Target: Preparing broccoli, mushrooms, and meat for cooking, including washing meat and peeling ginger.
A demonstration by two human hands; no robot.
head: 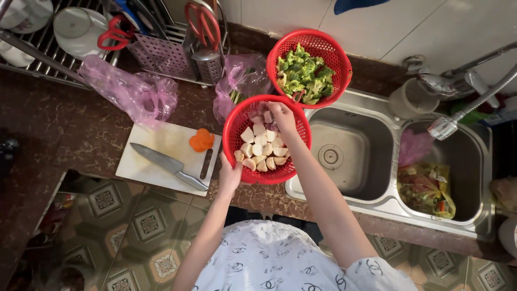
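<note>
The right hand's grip holds pale chunks over the red basket; left hand grips its rim, fingers hidden.

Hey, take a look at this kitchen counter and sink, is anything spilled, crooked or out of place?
Nothing is spilled. The near red basket of pale chunks overhangs the sink edge, steadied by the left hand while the right hand reaches inside. The knife lies diagonally across the cutting board.
</note>
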